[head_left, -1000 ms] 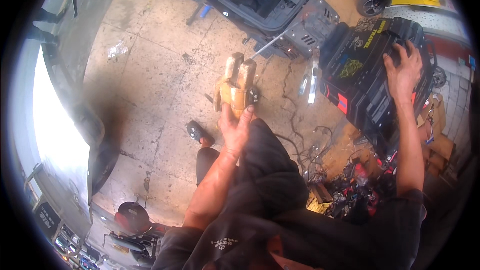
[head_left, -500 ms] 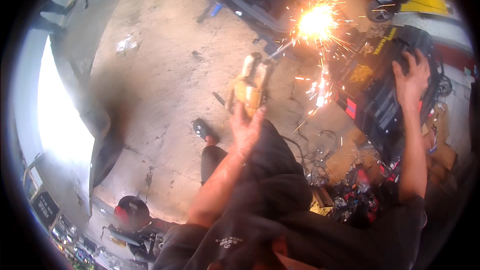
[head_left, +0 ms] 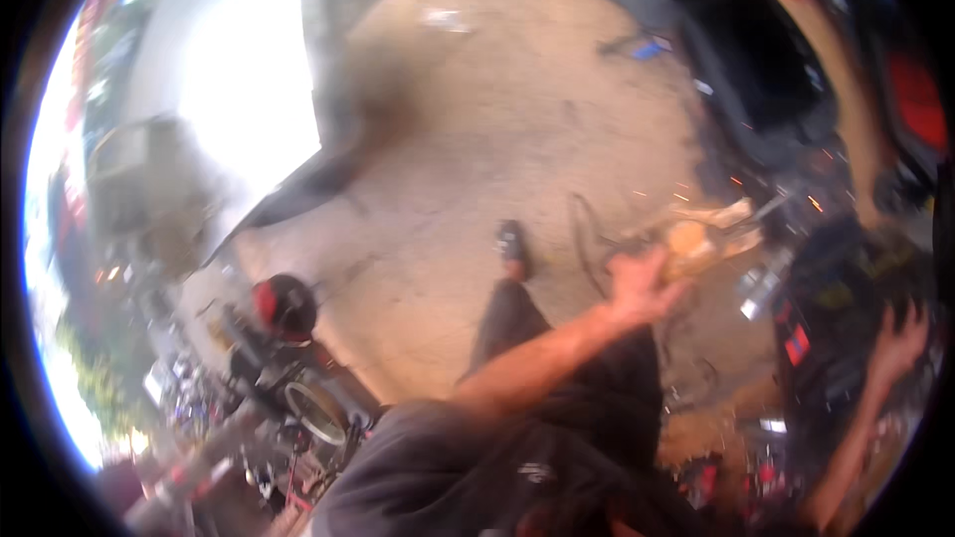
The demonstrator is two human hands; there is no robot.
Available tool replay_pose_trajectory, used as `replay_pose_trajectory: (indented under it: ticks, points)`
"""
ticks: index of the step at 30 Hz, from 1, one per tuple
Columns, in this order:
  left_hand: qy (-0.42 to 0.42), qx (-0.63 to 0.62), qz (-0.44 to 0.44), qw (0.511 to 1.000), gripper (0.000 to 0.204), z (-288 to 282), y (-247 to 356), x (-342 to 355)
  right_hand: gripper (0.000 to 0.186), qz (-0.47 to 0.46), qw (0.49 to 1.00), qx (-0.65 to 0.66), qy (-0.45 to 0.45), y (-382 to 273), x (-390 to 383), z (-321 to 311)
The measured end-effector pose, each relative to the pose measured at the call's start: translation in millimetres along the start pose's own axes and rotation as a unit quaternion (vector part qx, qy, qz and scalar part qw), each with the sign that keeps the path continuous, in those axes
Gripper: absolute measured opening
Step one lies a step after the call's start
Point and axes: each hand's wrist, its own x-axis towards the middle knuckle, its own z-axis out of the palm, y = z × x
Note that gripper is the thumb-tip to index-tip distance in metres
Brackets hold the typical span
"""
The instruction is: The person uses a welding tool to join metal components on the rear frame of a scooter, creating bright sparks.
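View swung left; left fingers (head_left: 672, 293) grasp tan tool (head_left: 688, 238); right fingers (head_left: 911, 320) splay at black case (head_left: 828, 350).

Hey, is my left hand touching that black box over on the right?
Apart. The head view, though blurred, shows the left hand well to the left of the black box, with floor visible between them.
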Motion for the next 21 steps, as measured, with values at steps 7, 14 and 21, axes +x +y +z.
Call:
replay_pose_trajectory:
  ticks: [7, 14, 21]
  points:
    - [-0.01, -0.227, -0.038, 0.973, 0.032, -33.1, 17.9, -11.2, 0.04, 0.081, 0.994, 0.055, -0.054, -109.1, 26.4, -45.5]
    - [-0.11, 0.127, 0.289, 0.943, 0.038, -51.9, 22.6, 20.0, 0.038, 0.095, 0.993, 0.043, -0.06, -87.7, 28.8, -63.9]
    - [-0.042, -0.071, -0.013, 0.996, 0.045, -57.8, 45.0, 5.3, 0.037, 0.113, 0.988, 0.068, -0.076, -92.9, 29.3, -55.5]
